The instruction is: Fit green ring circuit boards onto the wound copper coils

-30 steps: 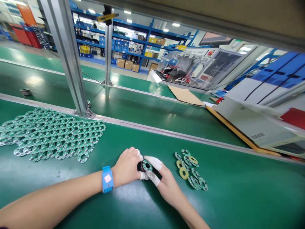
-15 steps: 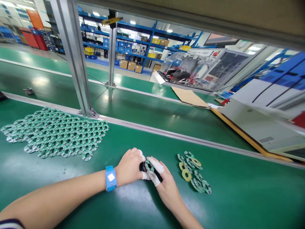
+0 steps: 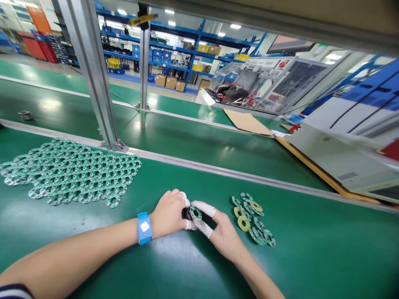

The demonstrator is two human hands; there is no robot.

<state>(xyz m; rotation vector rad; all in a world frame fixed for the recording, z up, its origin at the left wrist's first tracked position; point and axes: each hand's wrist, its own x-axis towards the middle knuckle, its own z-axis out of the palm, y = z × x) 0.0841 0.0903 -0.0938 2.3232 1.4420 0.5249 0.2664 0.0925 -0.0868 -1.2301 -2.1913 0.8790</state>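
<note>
My left hand point(image 3: 170, 214) and my right hand point(image 3: 222, 232) meet at the middle of the green belt point(image 3: 311, 257). Both pinch a small black part topped with a green ring-shaped circuit board point(image 3: 194, 213). White finger cots cover the fingertips. A blue wrist strap point(image 3: 144, 228) sits on my left wrist. Just right of my right hand lies a small pile of loose rings point(image 3: 252, 222), green and yellow. At the left, a large sheet of joined green ring boards point(image 3: 71, 172) lies flat on the belt.
An aluminium post point(image 3: 93, 79) stands behind the sheet on a metal rail point(image 3: 218, 171). Beyond it runs a second green belt point(image 3: 187, 141) with a cardboard sheet point(image 3: 246, 123). White machines point(image 3: 339, 153) stand at the right. Blue shelving with boxes point(image 3: 174, 54) fills the background.
Both hands stay together on the black part with only slight finger shifts. The view has drifted a little, so everything sits slightly higher in frame.
</note>
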